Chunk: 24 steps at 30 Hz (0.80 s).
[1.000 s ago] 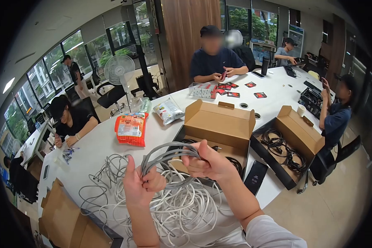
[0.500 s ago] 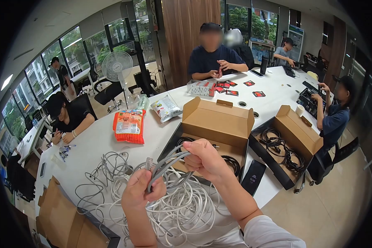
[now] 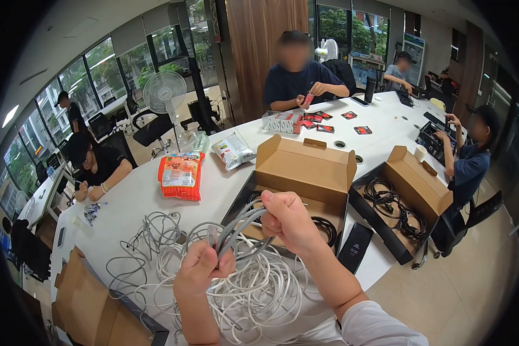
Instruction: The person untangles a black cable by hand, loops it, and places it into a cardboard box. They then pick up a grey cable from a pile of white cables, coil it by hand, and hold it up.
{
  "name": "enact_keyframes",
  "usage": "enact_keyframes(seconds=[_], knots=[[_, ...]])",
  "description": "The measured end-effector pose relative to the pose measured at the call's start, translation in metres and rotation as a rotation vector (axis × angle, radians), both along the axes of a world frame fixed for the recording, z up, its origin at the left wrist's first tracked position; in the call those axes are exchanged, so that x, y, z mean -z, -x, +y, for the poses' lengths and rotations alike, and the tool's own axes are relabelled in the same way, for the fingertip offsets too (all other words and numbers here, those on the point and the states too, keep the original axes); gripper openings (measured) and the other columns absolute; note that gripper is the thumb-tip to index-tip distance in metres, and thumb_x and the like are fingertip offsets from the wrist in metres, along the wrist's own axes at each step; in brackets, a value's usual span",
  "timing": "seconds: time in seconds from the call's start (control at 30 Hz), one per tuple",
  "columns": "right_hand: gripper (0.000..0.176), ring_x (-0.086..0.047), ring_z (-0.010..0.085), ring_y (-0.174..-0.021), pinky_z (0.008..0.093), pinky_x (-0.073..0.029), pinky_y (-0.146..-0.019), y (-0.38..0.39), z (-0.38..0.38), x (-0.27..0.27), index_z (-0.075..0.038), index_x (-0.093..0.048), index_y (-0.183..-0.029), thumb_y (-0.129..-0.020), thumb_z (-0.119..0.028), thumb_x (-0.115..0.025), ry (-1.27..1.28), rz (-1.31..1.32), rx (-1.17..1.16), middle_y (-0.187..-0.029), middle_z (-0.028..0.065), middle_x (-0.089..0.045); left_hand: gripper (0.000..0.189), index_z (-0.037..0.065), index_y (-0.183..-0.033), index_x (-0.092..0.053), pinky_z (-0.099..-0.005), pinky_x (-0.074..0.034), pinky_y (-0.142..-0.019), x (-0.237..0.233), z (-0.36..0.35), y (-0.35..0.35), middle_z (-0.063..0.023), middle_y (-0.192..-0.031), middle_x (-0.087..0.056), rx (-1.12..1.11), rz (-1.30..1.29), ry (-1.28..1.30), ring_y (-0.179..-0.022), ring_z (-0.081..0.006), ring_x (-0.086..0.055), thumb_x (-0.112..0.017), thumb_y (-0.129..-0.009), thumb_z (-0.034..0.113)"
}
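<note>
A looped bundle of grey network cable (image 3: 240, 226) stretches between my two hands above the table. My left hand (image 3: 202, 268) is closed around its lower left end, and a clear plug (image 3: 213, 234) sticks up beside the thumb. Higher and to the right, my right hand (image 3: 288, 222) grips the other end of the loops between thumb and curled fingers. Beneath both hands lies a tangled pile of white cables (image 3: 265, 294), with looser grey cable (image 3: 130, 271) spreading to its left. The cable parts inside my fists are hidden.
Two open cardboard boxes (image 3: 305, 164) (image 3: 412, 173) holding black cables stand beyond my hands. A phone (image 3: 356, 247) lies at right, an open carton (image 3: 92, 305) at lower left. Snack bags (image 3: 180, 177) (image 3: 233, 151) sit farther back. Several people work around the table.
My hands keep hold of the grey cable loops and have shifted slightly to the right. Across the table, a person now holds a red packet up between both hands.
</note>
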State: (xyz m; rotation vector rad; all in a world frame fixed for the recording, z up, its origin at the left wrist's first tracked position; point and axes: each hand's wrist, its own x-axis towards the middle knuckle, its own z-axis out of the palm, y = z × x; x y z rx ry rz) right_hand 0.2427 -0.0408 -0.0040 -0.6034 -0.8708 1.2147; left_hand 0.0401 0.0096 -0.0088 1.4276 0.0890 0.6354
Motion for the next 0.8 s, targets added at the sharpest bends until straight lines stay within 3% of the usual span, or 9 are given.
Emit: enact_keyframes(seconds=[0.23,0.43,0.63,0.8], knots=[[0.021,-0.028,0.0008,-0.044,0.0207,-0.021,-0.042,0.0,-0.005,-0.005,-0.004,-0.059,-0.083,-0.091,-0.023,-0.061,-0.02,-0.01,0.092,-0.055,-0.0069,-0.04,0.057,0.006,-0.066,-0.044,-0.0236,-0.018,-0.046,0.006,0.003,0.001,0.0031,-0.056,-0.035,-0.002,0.015,-0.025,-0.05,-0.006,-0.026,-0.049,-0.088,0.058],[0.013,-0.034,-0.0002,-0.046,0.0199,-0.026,-0.041,-0.001,-0.005,-0.005,-0.003,-0.059,-0.089,-0.088,-0.015,-0.064,-0.005,-0.016,0.155,-0.07,-0.0046,-0.051,0.06,0.006,-0.066,-0.044,-0.0242,-0.018,-0.046,0.0,-0.007,0.0,0.0029,-0.057,-0.035,-0.13,0.089,-0.073,-0.05,-0.0062,-0.027,-0.05,-0.086,0.062],[0.015,-0.049,0.0016,-0.067,0.0181,-0.04,-0.058,-0.001,-0.007,-0.002,0.0,-0.061,-0.093,-0.088,-0.014,-0.063,-0.09,-0.202,0.289,-0.079,-0.0006,-0.059,0.057,0.006,-0.07,-0.044,-0.0243,-0.019,-0.047,0.008,-0.008,-0.005,0.0021,-0.059,-0.037,-0.201,-0.021,-0.111,-0.05,-0.0067,-0.028,-0.052,-0.086,0.059],[0.021,-0.052,0.0085,-0.077,0.0226,-0.042,-0.071,0.01,-0.017,-0.007,0.002,-0.059,-0.106,-0.09,-0.012,-0.056,-0.124,-0.41,0.355,-0.082,0.0052,-0.059,0.052,0.008,-0.068,-0.039,-0.0245,-0.017,-0.045,0.011,-0.023,-0.013,0.0038,-0.054,-0.033,-0.514,-0.21,-0.002,-0.047,-0.0064,-0.026,-0.049,-0.091,0.054]])
